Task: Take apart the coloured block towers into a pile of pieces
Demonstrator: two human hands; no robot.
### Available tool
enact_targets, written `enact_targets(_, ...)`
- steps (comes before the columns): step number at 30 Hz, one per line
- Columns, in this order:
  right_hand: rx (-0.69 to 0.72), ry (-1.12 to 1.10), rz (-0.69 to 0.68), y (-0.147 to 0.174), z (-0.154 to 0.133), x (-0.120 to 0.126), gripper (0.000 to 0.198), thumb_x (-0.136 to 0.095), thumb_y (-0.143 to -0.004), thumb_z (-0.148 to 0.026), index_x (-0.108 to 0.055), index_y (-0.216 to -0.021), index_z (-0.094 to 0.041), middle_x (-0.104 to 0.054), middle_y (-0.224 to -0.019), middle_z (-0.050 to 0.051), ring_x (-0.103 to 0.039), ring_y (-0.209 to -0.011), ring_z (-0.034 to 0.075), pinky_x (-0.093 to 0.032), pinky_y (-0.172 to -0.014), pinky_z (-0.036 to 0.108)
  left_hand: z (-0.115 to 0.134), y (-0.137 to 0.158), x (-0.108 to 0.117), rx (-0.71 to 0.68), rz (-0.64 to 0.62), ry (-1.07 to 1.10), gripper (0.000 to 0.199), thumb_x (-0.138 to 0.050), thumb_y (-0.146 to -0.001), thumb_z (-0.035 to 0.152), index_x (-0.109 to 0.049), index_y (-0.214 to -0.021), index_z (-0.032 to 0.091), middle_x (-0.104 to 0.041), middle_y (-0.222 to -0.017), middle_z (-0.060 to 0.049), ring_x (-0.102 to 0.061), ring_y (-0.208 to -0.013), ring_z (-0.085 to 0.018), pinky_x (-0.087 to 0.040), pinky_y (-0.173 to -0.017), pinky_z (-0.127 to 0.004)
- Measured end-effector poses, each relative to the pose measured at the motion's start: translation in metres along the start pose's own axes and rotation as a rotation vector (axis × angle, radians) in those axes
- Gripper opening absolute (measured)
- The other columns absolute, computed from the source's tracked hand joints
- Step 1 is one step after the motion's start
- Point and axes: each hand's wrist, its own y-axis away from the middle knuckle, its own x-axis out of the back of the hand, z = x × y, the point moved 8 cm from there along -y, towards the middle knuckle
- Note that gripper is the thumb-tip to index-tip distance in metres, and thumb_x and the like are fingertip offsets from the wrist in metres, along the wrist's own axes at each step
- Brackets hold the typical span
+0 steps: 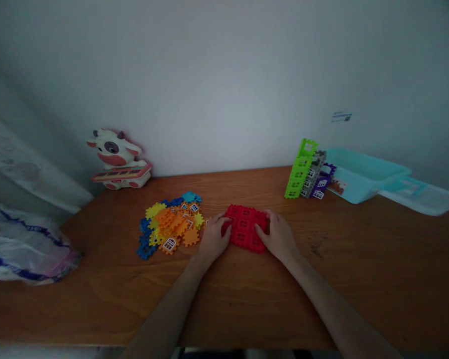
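A panel of joined red interlocking tiles (pixel 243 224) with window cut-outs is in the middle of the wooden table. My left hand (pixel 216 236) grips its left edge, thumb on top. At the right edge my right hand (pixel 279 236) holds the same panel, its thumb also lying over the top. The fingertips beneath or behind the panel are hidden. Just left of my left hand lies a heap of loose orange tiles (pixel 175 222), mixed with yellow tiles (pixel 154 209) and blue tiles (pixel 146 247).
Joined tile pieces stand at the back right: green (pixel 300 172), grey (pixel 312 175) and purple (pixel 323 182). Beside them are a turquoise bin (pixel 370 172) and its lid (pixel 421 196). A cow toy with a keyboard (pixel 117 159) sits back left; a plastic bag (pixel 26 247) lies far left.
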Motion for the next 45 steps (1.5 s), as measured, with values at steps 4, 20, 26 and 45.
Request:
enact_targets(4,-0.15,-0.265,0.014,-0.001,0.024,-0.001,0.062,-0.066,-0.081,-0.045,-0.048,-0.134,-0.016,-0.063,-0.123,0.019,-0.066,-0.107,0.032,-0.053,-0.094,0.05,-0.002,0.0,0.002,0.106,0.028,0.297,0.025,-0.066,-0.083,0.018,-0.069,-0.107,0.021,-0.065,-0.128,-0.012,-0.065,-0.112,-0.026,-0.053,-0.1,-0.046)
enact_targets(20,-0.404,-1.192,-0.057,0.008,0.005,-0.013,0.046,-0.079,-0.075,-0.04,-0.068,-0.117,-0.024,-0.075,-0.115,0.01,-0.071,-0.103,0.026,-0.055,-0.095,0.046,0.019,0.016,-0.02,0.677,0.075,1.36,0.049,-0.073,-0.058,0.013,-0.064,-0.106,0.02,-0.074,-0.107,-0.005,-0.07,-0.098,-0.023,-0.055,-0.092,-0.037)
enact_targets(26,-0.29,-1.198,-0.115,0.007,-0.009,-0.011,0.045,-0.071,-0.083,-0.05,-0.067,-0.124,-0.031,-0.069,-0.13,0.006,-0.064,-0.121,0.027,-0.05,-0.104,0.046,0.032,0.022,-0.032,0.82,-0.085,1.564,0.056,-0.065,-0.057,0.003,-0.06,-0.111,0.019,-0.075,-0.105,-0.007,-0.072,-0.098,-0.027,-0.056,-0.092,-0.043)
enact_targets(45,-0.313,-1.083,-0.213,0.015,-0.027,-0.015,0.046,-0.075,-0.08,-0.047,-0.057,-0.117,-0.025,-0.072,-0.115,0.009,-0.07,-0.103,0.026,-0.055,-0.095,0.047,0.028,0.024,-0.045,0.715,-0.107,1.387,0.042,-0.075,-0.081,0.044,-0.068,-0.116,0.021,-0.076,-0.109,-0.01,-0.07,-0.109,-0.03,-0.052,-0.1,-0.045)
